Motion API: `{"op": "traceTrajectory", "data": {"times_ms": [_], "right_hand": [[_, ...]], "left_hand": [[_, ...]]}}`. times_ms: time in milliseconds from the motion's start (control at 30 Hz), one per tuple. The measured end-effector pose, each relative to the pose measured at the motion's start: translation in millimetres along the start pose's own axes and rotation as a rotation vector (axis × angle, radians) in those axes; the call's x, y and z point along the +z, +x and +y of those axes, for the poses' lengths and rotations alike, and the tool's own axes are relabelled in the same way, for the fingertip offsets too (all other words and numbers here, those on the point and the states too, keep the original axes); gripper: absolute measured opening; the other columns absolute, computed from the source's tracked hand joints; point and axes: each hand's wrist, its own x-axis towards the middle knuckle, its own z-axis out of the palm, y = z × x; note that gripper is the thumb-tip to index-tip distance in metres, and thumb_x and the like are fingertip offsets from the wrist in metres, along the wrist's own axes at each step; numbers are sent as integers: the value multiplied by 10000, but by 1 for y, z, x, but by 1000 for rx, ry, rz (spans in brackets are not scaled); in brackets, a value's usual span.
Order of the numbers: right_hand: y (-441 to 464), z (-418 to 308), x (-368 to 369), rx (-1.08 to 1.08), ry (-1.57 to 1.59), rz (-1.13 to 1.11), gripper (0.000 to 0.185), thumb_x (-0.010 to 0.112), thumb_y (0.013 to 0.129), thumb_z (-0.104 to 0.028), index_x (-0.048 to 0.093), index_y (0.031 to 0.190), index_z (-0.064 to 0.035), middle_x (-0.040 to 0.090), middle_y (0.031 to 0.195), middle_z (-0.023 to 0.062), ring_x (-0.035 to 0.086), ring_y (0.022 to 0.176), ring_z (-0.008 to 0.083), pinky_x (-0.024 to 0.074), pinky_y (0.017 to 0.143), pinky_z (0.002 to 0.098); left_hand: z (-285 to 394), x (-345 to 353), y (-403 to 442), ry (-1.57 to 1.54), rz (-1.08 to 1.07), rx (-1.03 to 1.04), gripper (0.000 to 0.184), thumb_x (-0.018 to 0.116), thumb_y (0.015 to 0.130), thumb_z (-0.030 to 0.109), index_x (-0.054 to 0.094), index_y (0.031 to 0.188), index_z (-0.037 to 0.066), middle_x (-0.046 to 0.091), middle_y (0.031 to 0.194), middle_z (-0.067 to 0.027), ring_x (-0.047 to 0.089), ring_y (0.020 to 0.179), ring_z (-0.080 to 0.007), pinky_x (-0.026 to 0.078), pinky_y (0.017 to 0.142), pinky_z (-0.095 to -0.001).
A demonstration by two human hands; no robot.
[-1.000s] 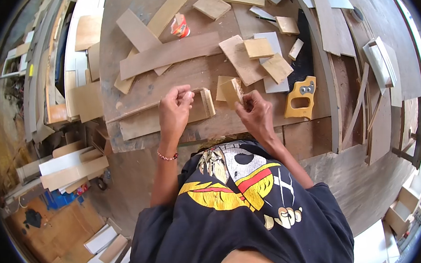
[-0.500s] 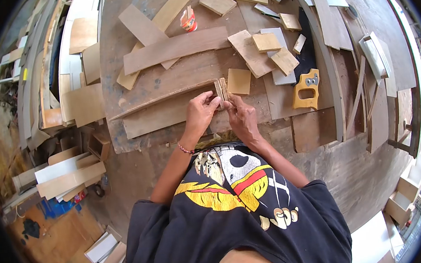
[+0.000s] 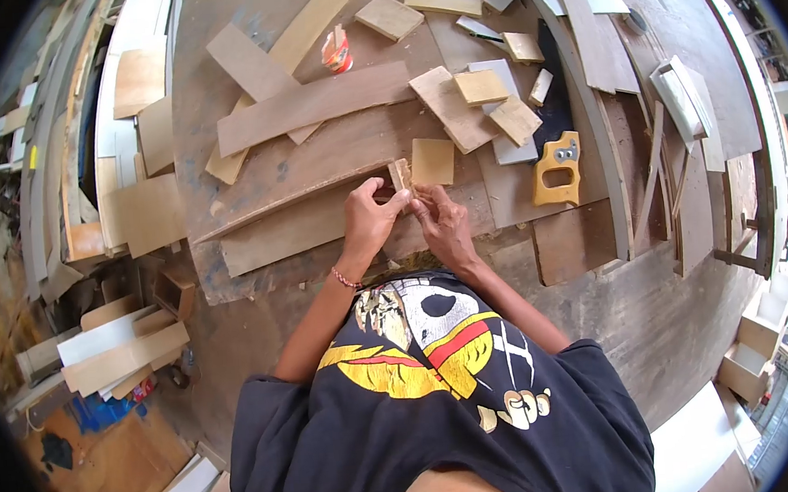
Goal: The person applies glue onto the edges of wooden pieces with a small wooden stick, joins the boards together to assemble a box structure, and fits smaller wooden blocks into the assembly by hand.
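Observation:
My left hand [image 3: 374,218] pinches a small wooden block [image 3: 399,172] with rough edges between thumb and fingers. From the right, my right hand [image 3: 443,222] closes its fingertips on the block's lower end; the fingers partly hide it. A long narrow wooden strip [image 3: 295,198] stands on edge, running left from beside the block. Whether the two are joined I cannot tell. Beyond my right hand lies a square thin wooden piece [image 3: 433,162]. A flat board [image 3: 270,238] lies below the strip, left of my left hand.
A handsaw with a yellow handle [image 3: 557,172] lies to the right. Several wood offcuts [image 3: 481,86] are piled behind it. A red and white cup [image 3: 337,52] with sticks in it stands farther back, near crossed boards [image 3: 311,105]. More boards [image 3: 127,342] are stacked at left.
The view has shifted, so the bench items appear farther left. The small block between my hands has turned and tilted slightly, and my right hand's fingers have shifted along its lower end.

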Motion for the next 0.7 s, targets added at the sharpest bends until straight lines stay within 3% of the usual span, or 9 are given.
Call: {"op": "traceTrajectory", "data": {"times_ms": [67,200,300,333,400,533,600,700], "right_hand": [[0,-4,-2,-6,38,39,215,623,846,-143,588,1003,0,660,835,180,666,736,259,512,611,341],[4,-16,-10,32,-63,118,175,680,788,-131,637,883,9,653,772,145,640,654,206,495,576,305],[7,-17,-14,147,36,84,154,655,785,-123,649,798,30,659,738,144,642,654,187,496,595,301],[8,-15,-16,143,35,89,154,655,785,-123,649,798,30,659,738,144,642,654,187,496,595,301],[11,-14,-20,183,-2,48,175,652,784,-143,652,799,31,663,730,140,642,648,184,497,604,302],[11,-17,-34,142,3,42,190,649,786,-153,650,804,36,660,701,118,635,628,169,495,600,300],[11,-23,-47,165,31,22,191,646,791,-151,648,813,39,658,698,115,632,630,157,493,600,292],[17,-41,-71,186,54,14,187,640,802,-146,647,832,39,654,695,109,625,635,137,490,603,278]], "left_hand": [[15,-4,-3,-61,-59,-88,460,726,727,244,601,976,-122,658,817,-218,645,733,-215,500,670,-321],[-2,1,0,69,44,27,389,715,745,217,599,901,-120,657,774,-190,633,697,-175,493,623,-300],[20,-3,-7,79,26,-4,420,718,745,222,594,951,-123,658,805,-206,643,714,-186,499,642,-305],[28,-4,-9,67,3,-44,443,716,748,228,589,981,-126,658,822,-214,648,729,-193,502,655,-308],[13,-1,-7,167,66,81,423,718,759,225,589,975,-114,661,791,-182,646,715,-171,499,624,-285],[53,-8,-23,132,74,-56,368,730,759,189,595,973,-79,651,757,-134,629,663,-142,492,589,-255],[66,-13,-29,222,110,59,317,729,751,134,604,974,-53,627,697,-97,589,598,-137,486,575,-251],[87,-7,-31,238,21,210,360,741,714,96,590,1016,-29,597,795,-91,572,646,-150,499,572,-275]]}}
